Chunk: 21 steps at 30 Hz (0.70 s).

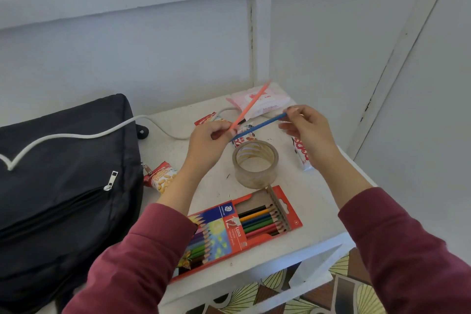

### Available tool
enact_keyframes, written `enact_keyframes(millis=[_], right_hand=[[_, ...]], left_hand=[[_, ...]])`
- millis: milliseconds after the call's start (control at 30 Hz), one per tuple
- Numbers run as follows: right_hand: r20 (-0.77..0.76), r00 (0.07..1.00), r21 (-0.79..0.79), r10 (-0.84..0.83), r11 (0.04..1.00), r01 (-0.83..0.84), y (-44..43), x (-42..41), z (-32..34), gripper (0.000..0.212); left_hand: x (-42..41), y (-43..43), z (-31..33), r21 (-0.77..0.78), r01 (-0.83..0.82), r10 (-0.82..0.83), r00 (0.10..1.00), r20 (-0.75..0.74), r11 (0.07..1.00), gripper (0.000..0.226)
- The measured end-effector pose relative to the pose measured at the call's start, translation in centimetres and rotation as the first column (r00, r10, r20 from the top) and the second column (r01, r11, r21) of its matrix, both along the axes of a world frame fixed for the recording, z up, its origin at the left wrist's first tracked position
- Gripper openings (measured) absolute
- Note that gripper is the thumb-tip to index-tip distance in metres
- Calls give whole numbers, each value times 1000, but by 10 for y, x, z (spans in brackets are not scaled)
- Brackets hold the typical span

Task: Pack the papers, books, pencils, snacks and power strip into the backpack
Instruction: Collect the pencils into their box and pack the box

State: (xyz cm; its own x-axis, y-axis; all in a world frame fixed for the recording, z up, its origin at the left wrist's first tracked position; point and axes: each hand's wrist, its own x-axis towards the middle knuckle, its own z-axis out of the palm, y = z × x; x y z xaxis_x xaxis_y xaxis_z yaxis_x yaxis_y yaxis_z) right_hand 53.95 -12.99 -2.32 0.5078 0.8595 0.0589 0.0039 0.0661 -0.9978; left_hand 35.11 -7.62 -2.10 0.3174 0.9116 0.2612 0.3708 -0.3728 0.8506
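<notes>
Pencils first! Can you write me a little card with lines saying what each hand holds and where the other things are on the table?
left hand: grips the pink pencil, which slants up and away
right hand: pinches one end of the blue pencil
pencil box: open, flat on the table, coloured pencils inside
tape roll: on the table just beyond the box
backpack: on the left, with a white cable lying over it
peanut packet: beside the backpack
</notes>
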Motion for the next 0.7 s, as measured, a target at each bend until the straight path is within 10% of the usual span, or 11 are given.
enact_keyframes(millis=[233,700], right_hand=[[-76,991,38,-106,993,109,-53,-10,-6,16],[404,878,34,-255,964,264,-87,-28,-39,13]], left_hand=[[-15,-30,10,-123,-37,65,970,235,992,26],[-15,-77,-16,-129,36,-11,982,189,991,41]])
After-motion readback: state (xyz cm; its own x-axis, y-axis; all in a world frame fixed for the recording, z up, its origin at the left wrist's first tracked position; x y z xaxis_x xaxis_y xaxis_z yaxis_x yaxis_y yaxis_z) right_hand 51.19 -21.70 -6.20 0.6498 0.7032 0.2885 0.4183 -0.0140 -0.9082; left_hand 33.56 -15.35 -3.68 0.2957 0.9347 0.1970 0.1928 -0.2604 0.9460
